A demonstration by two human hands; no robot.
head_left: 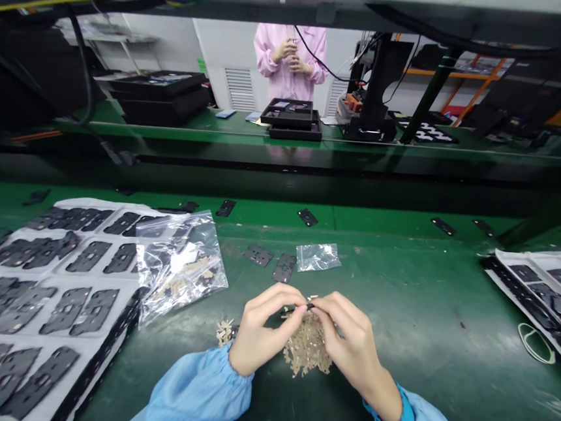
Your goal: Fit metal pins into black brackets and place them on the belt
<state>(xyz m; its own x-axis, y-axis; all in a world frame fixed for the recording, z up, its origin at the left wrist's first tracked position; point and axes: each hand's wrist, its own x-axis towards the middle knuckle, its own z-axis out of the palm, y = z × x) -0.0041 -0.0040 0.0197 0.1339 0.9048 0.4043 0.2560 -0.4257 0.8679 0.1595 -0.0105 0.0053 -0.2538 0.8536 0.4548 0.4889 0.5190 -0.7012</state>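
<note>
My left hand [265,327] and my right hand [347,341] meet at the fingertips above a heap of small beige parts [306,349]. Both pinch a tiny piece [310,302], too small to identify clearly. A smaller clump of the same beige parts [224,331] lies left of my left hand. Just beyond my fingers, two loose black perforated plates [258,255] [284,268] lie on the green bench mat [429,302]. Blue sleeves [200,393] cover both my forearms.
A white sheet tray of dark plates [42,294] lies left, beside a clear bag of beige parts [180,267]. Another tray [538,298] and a loop of rubber band [536,344] are right. A small clear bag [318,257] lies ahead. Beyond a shelf beam stands a person in pink [289,60].
</note>
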